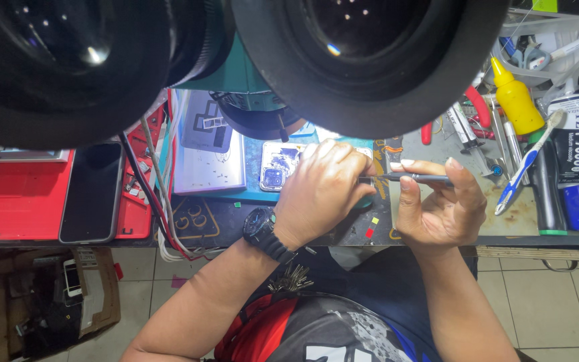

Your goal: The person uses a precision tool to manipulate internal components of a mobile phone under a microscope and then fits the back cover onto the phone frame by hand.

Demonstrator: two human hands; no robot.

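An opened phone (277, 166) with its inner parts bare lies on a teal mat under a microscope's eyepieces (363, 53). My left hand (321, 189), a black watch on its wrist, rests over the phone's right half and holds it down. To the right, my right hand (437, 204) grips a thin dark screwdriver (415, 177) that lies level, its tip pointing left to the phone's edge beside my left fingers. The part of the phone beneath my left hand is hidden.
A dark phone (92, 193) lies on a red mat at left, beside a metal plate (208, 153). At right stand a yellow squeeze bottle (516, 100), a toothbrush (525, 164), red-handled pliers (477, 107) and a glue tube. Cables hang over the bench's front edge.
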